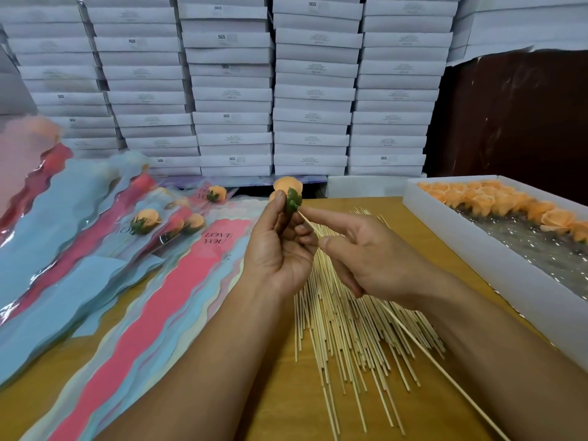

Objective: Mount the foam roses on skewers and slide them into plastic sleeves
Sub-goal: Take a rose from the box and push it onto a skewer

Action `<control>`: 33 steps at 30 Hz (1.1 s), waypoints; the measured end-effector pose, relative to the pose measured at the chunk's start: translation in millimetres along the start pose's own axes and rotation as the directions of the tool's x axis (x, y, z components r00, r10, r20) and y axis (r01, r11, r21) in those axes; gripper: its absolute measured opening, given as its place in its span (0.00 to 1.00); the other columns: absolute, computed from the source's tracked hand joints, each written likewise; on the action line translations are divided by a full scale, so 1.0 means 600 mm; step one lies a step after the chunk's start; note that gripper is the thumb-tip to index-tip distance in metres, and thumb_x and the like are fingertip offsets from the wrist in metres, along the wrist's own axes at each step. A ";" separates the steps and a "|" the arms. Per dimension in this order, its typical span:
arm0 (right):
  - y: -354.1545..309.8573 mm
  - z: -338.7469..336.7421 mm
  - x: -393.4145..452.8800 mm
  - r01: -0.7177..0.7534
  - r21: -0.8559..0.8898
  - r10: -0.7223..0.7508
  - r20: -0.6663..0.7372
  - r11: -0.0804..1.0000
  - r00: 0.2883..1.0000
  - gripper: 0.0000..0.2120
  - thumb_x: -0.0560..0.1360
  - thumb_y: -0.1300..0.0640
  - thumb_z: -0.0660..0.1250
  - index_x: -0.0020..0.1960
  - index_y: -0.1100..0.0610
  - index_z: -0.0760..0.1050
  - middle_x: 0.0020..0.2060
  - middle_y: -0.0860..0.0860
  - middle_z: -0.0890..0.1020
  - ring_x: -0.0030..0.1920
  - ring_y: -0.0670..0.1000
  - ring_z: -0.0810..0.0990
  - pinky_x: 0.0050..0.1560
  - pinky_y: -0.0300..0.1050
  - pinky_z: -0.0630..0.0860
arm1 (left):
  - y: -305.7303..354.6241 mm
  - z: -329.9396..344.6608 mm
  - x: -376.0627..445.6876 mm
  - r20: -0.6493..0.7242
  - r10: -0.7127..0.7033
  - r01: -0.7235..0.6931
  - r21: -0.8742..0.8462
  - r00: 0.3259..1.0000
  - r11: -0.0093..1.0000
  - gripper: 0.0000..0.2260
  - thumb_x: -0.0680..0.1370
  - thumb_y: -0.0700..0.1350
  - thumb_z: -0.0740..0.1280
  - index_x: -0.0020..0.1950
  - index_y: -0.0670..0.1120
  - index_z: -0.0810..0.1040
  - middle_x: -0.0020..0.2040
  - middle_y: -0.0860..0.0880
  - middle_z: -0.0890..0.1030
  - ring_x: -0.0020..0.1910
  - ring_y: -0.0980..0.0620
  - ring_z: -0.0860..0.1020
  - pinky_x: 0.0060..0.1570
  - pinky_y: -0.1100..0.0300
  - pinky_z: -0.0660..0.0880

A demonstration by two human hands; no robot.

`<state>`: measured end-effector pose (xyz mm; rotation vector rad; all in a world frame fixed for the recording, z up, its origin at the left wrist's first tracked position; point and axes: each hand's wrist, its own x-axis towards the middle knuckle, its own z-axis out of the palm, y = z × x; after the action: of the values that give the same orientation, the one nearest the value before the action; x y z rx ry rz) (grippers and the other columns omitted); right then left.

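Left hand (280, 246) pinches rose (288, 186) at its green base, held above the table (397, 211). Right hand (366, 256) grips skewer (413, 338), tip at the base. Foam likely light, crushable — hold the base, not petals; skewer thin, stiff — grip near the tip.

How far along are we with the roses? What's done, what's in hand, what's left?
Done: a few sleeved roses lie on the left. In hand: the left hand holds a peach rose by its green base while the right hand guides a skewer into it. Left: a row of roses in the white tray, a pile of skewers, a stack of empty sleeves.
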<state>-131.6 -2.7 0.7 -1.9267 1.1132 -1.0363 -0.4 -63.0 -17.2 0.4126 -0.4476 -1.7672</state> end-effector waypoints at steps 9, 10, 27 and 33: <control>-0.001 0.000 0.000 -0.010 0.093 0.012 -0.014 0.996 1.000 0.23 0.83 0.62 0.60 0.76 0.47 0.68 0.18 0.51 0.70 0.19 0.46 0.67 0.28 0.41 0.69 | 0.000 0.001 -0.002 0.015 0.009 -0.009 0.006 1.000 1.000 0.09 0.78 0.47 0.69 0.41 0.43 0.79 0.30 0.49 0.74 0.24 0.56 0.71 0.24 0.66 0.67; 0.000 0.000 0.000 -0.011 0.100 0.013 -0.015 0.995 1.000 0.23 0.83 0.62 0.60 0.76 0.47 0.69 0.18 0.52 0.69 0.19 0.46 0.67 0.28 0.39 0.69 | 0.000 0.001 -0.002 0.016 0.011 -0.011 0.007 1.000 1.000 0.09 0.78 0.47 0.69 0.42 0.43 0.79 0.30 0.49 0.74 0.24 0.56 0.71 0.24 0.66 0.67; -0.002 -0.006 -0.003 -0.047 0.187 0.047 0.003 0.981 0.999 0.23 0.84 0.63 0.57 0.77 0.49 0.68 0.19 0.54 0.68 0.19 0.45 0.64 0.22 0.35 0.64 | -0.003 0.000 -0.001 0.029 0.033 -0.034 0.031 0.999 0.999 0.06 0.74 0.45 0.70 0.43 0.42 0.80 0.30 0.49 0.75 0.24 0.56 0.70 0.25 0.66 0.68; 0.005 -0.007 0.001 -0.040 0.190 0.040 0.004 0.981 0.999 0.22 0.84 0.61 0.58 0.75 0.46 0.70 0.19 0.54 0.68 0.19 0.45 0.64 0.22 0.35 0.64 | -0.006 0.001 0.000 0.015 0.060 -0.061 0.076 0.998 0.995 0.05 0.74 0.43 0.70 0.41 0.43 0.79 0.29 0.49 0.74 0.23 0.56 0.70 0.24 0.66 0.69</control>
<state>-136.5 -5.2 0.4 -1.7463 1.0100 -1.0800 -3.6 -61.9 -18.2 0.4375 -0.5326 -1.6992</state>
